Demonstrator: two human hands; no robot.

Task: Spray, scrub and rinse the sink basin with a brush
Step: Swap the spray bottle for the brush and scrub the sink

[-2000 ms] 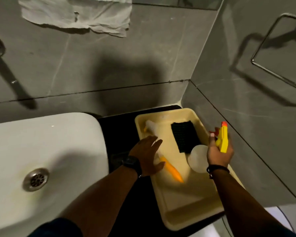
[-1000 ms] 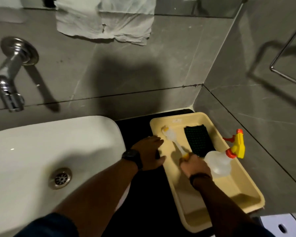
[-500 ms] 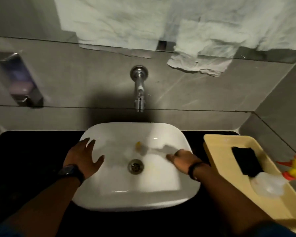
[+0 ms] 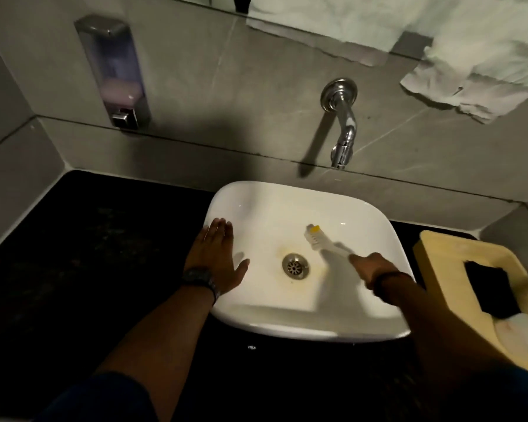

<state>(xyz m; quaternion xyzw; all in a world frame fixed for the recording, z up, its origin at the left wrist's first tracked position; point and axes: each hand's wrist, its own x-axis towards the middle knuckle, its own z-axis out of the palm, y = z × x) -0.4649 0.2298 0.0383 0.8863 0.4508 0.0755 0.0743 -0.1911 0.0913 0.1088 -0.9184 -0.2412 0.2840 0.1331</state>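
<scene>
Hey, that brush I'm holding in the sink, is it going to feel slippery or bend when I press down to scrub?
The brush has a thin handle, so it may flex a little under hard pressure. It looks like smooth plastic, probably slick once wet. Your right hand grips it at the far end, so the head could twist against the sink.

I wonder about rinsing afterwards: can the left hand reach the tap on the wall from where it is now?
Probably yes. The left hand lies flat and empty on the sink rim, and nothing stands between it and the tap. The right hand with the brush stays lower.
</scene>
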